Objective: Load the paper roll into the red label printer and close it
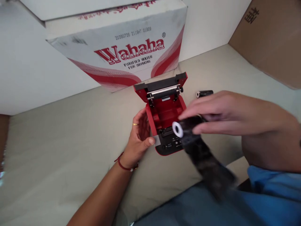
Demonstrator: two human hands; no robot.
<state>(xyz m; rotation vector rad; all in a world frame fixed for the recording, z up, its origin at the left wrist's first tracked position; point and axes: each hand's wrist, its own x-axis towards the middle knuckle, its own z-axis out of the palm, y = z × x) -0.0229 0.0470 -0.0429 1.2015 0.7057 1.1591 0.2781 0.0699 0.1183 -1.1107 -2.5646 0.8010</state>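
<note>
A small red-and-black label printer [169,152] stands on the cloth surface with its lid [162,84] raised and its red inside showing. My left hand [141,135] is closed around the printer's left side, thumb on the front corner by a small grey patch. In my right hand [218,114] is a roll of black ribbon [188,125] with a white core, pinched between fingers and thumb over the printer's right front. A loose length of ribbon hangs from it toward my lap, smeared by motion. The printer's right side is partly hidden behind this hand.
Beyond the printer, a white-and-red Wahaha water carton [131,59] stands against the white wall. Another small black roll [205,93] lies to the right, just past my right hand. A brown cardboard box [270,44] occupies the far right corner.
</note>
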